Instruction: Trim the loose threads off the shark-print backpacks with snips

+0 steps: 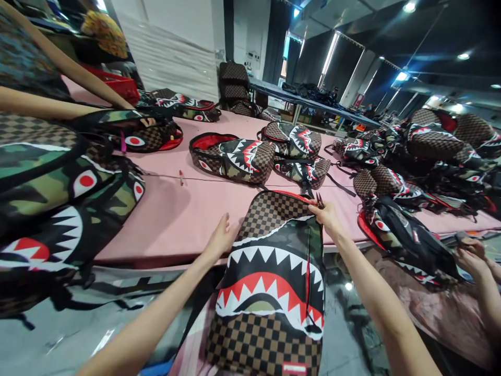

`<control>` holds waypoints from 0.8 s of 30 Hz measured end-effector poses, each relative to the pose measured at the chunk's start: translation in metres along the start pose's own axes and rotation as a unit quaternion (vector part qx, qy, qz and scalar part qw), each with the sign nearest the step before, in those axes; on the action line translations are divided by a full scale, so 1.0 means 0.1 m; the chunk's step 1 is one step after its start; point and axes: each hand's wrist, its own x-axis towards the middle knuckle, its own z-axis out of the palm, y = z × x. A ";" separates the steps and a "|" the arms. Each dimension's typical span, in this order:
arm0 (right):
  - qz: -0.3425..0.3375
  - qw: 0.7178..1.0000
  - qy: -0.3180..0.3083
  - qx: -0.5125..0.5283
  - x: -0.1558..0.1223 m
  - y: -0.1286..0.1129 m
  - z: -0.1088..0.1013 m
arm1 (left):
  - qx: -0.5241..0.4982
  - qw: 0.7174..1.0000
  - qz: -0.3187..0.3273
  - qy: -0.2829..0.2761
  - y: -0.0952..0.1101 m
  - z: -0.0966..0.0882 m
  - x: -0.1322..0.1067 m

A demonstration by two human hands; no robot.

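Shark-mouth backpack (274, 277): checkered brown with camouflage panel, lying face up, its top on the edge of the pink table (176, 214), its base hanging toward the person, so the whole front shows.
Left hand (221, 237): fingers flat against the bag's upper left edge, steadying rather than clenching.
Right hand (326, 216): pinched at the upper right corner, small snips (319, 200) apparently held there.
More shark-mouth backpacks (242, 159) lie across the table; a heap (430, 151) is piled at right.
Co-worker's hands (472, 256) at far right; grip indistinct.
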 end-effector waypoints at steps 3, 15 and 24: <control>-0.001 0.999 -0.023 0.040 -0.08 -0.12 0.02 | -0.047 0.996 -0.034 -0.063 0.20 0.11 0.23; -0.041 0.945 -0.170 0.275 -0.46 -0.56 0.08 | 0.023 0.996 0.024 -0.082 0.62 -0.47 -0.02; 0.045 0.952 -0.162 0.256 0.02 -0.44 0.47 | 0.020 0.997 -0.040 0.061 0.94 -0.95 -0.11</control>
